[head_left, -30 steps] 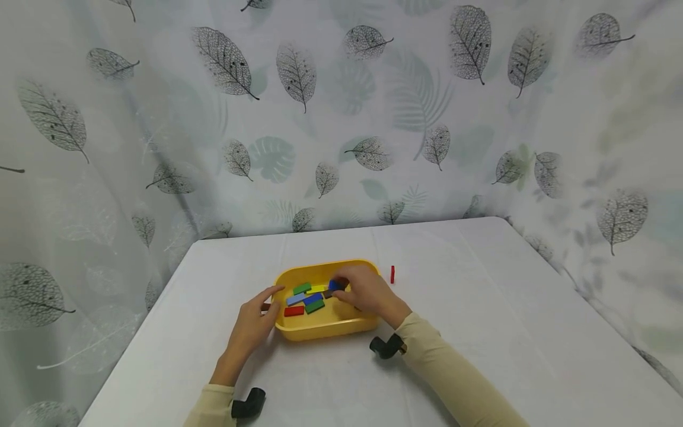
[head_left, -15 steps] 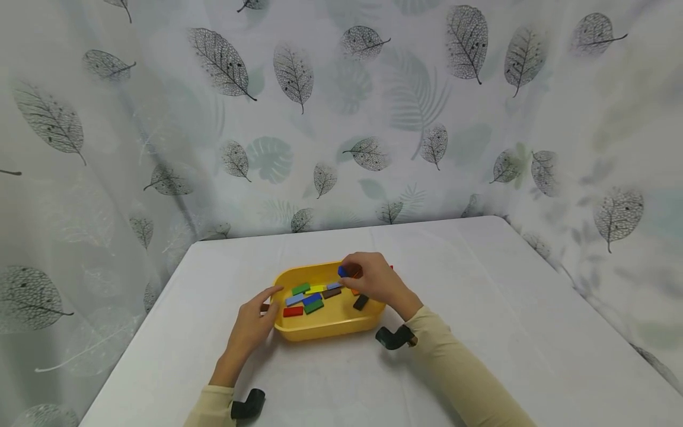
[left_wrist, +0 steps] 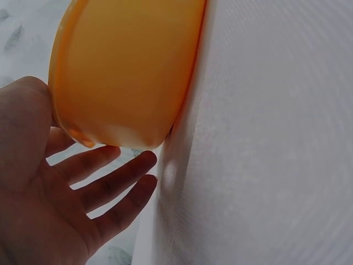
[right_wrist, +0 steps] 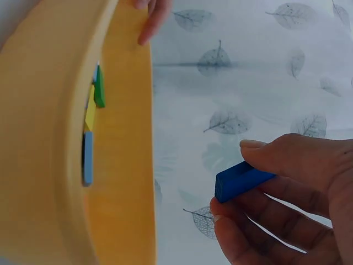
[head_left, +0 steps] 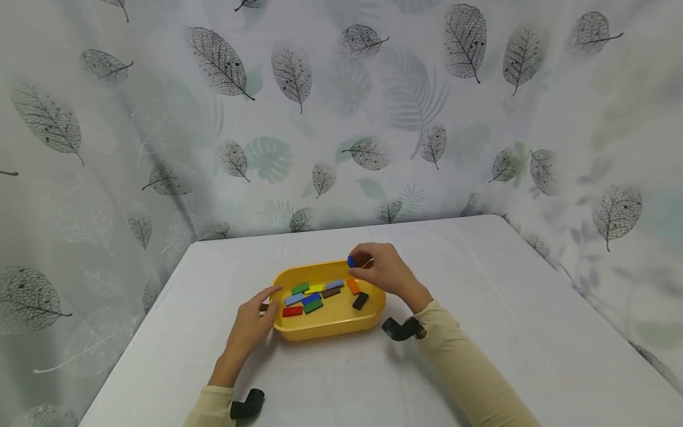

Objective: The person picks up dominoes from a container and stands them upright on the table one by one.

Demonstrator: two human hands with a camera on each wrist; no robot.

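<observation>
Right hand (head_left: 388, 270) pinches a blue block (right_wrist: 237, 183); splayed left hand (left_wrist: 47, 204) touches the yellow tray (left_wrist: 124, 72); only the head view shows the orange block (head_left: 353, 287).

block inventory, by count in view: 11 altogether, 10 in the tray (head_left: 331, 333) and 1 in the right hand (head_left: 388, 270).
green blocks (head_left: 300, 288): 2, one toward the tray's far edge, one toward its near edge.
light blue blocks (head_left: 335, 284): 2, both in the tray.
dark blue blocks: 2; the tray one (head_left: 311, 298), the held one (right_wrist: 241, 181).
yellow block (head_left: 315, 289): 1.
brown block (head_left: 331, 293): 1.
red block (head_left: 292, 311): 1, toward the tray's left end.
orange block (head_left: 353, 286): 1, and black block (head_left: 360, 300): 1, toward its right end.
trays: 1.
hands: 2, the left hand (head_left: 254, 320) included.
sleeves (head_left: 469, 362): 2.
black wrist pieces (head_left: 248, 404): 2.
tabletop (head_left: 507, 308): 1.
</observation>
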